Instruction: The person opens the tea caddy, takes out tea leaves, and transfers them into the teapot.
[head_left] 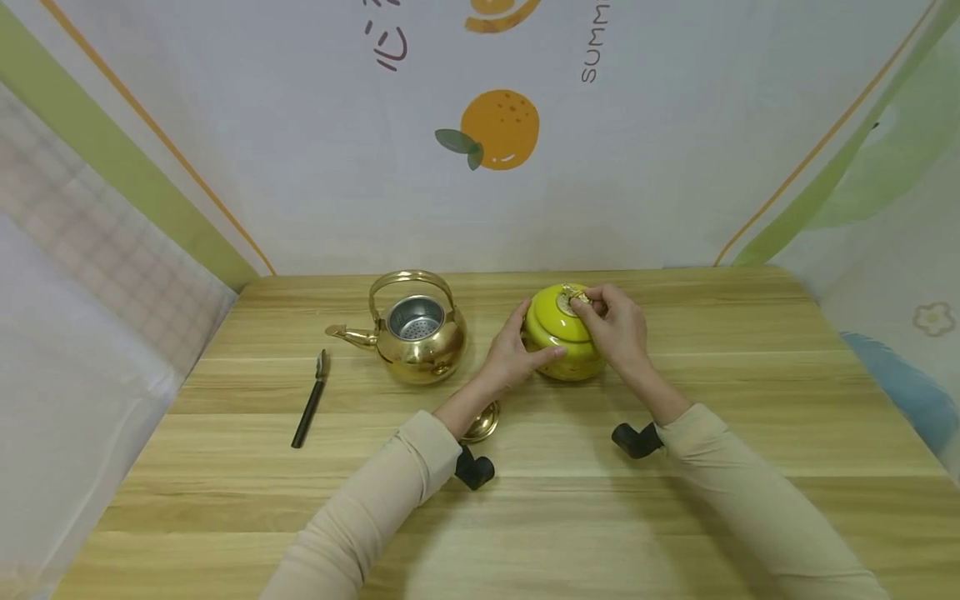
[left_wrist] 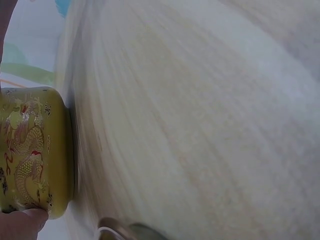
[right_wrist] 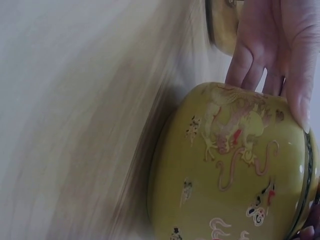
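A yellow lidded jar (head_left: 567, 364) with a dragon pattern stands upright on the table, right of the middle. My left hand (head_left: 514, 357) holds its left side, the thumb lying across the front. The wrist views show the dragons in pink, red and pale gold on the jar's wall. At the top, my right hand (head_left: 619, 327) pinches the gold knob of the domed yellow lid (head_left: 551, 317). The lid sits on the jar's mouth. Whatever is inside the jar is hidden.
Left of the jar stands a gold kettle (head_left: 426, 358), lidless, with a metal strainer in its mouth. A gold lid (head_left: 483, 423) lies partly behind my left wrist. Farther left is a thin utensil with a black handle (head_left: 308, 414) and metal head.
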